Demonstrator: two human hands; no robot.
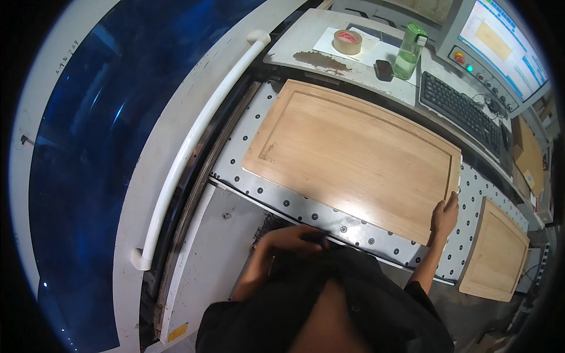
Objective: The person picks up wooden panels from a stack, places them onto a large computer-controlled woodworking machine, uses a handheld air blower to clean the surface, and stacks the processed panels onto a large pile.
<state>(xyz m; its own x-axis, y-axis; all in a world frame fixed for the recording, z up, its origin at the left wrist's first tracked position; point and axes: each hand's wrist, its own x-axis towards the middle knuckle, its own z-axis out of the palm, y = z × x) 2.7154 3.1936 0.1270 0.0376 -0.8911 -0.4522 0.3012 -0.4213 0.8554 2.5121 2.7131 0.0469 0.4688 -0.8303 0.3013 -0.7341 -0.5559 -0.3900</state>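
A light-brown wooden panel (353,153), with a groove running round its border, lies on a metal table (286,203) dotted with black-centred discs. My right hand (445,217) grips the panel's right edge near its near corner. Close to my body, at the table's near edge, is my left hand (294,238). Its fingers are bent and dark in shadow, so whether they hold anything is hidden. A dark smudge marks the left end of the panel.
A second wooden panel (497,253) sits at the right. Behind are a tape roll (347,42), green bottle (407,57), black keyboard (459,109) and monitor (506,44). To the left stands a machine cover with a white handle bar (197,147) and dark blue window (88,159).
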